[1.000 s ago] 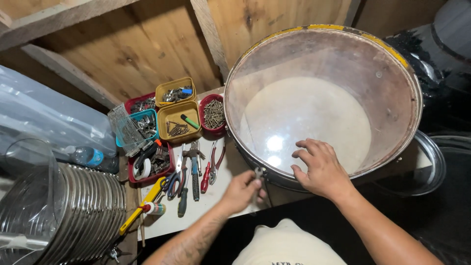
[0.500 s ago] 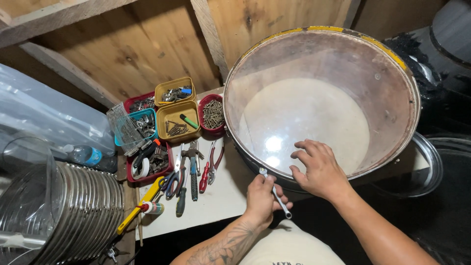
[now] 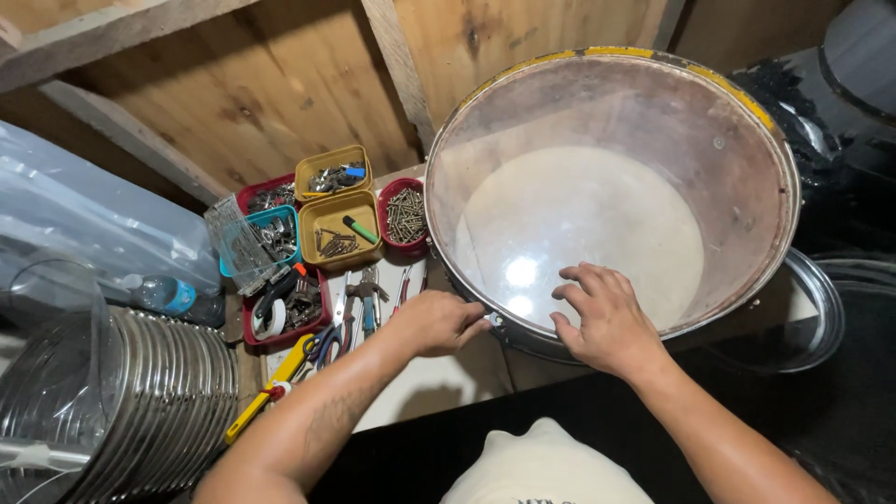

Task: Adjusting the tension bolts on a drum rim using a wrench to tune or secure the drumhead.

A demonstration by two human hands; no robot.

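Right hand [image 3: 607,322] lies spread on the drum [image 3: 607,196] head; left hand [image 3: 439,322] seemingly pinches a rim fitting. Uneven pressure could tilt the drum.

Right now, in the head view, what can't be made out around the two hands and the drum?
- Left hand: its fingers curl at the drum rim, hiding whether they hold a tool.
- Right hand: the palm side, resting on the clear drumhead, is hidden.
- Drum's near rim: covered by both hands.
- Small parts in the trays: too small to identify.
- Stacked metal hoops: cut off by the left and bottom edges.
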